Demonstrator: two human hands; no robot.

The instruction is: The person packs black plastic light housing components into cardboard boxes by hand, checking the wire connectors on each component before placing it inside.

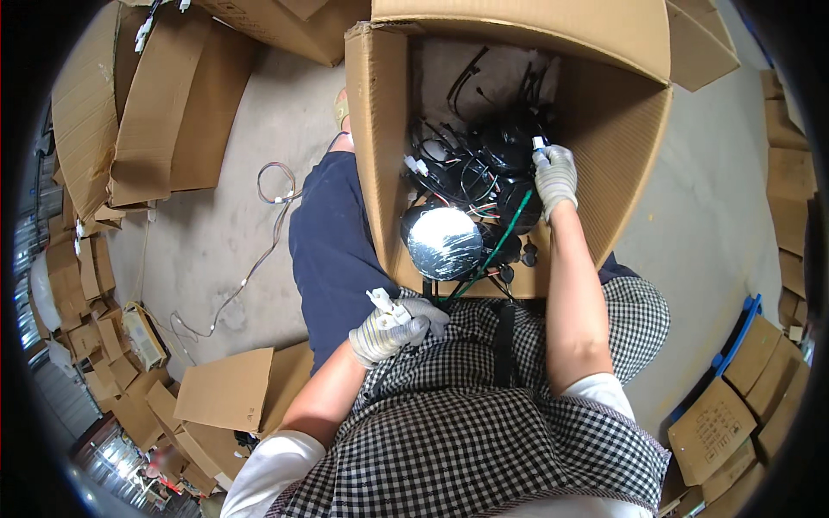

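Observation:
A large open cardboard box (376,155) stands between my legs. Inside lies a tangle of black wires with round black housings (505,142), and a silver, mirror-like disc (445,243) sits at its near end. My gloved left hand (389,337), in front of my apron, is closed on white plastic wire connectors (384,304). Reaching into the box by its right wall, my gloved right hand (555,180) pinches a small white and blue connector (540,143). A green wire (508,231) runs from the parts over the near edge. White connectors (416,165) lie among the wires.
Empty-looking cardboard boxes (177,112) stand at the left, and another open box (226,388) is near my left elbow. A loose cable (233,298) trails over the concrete floor. At the right are stacked cartons (712,427) beside a blue rail (738,332).

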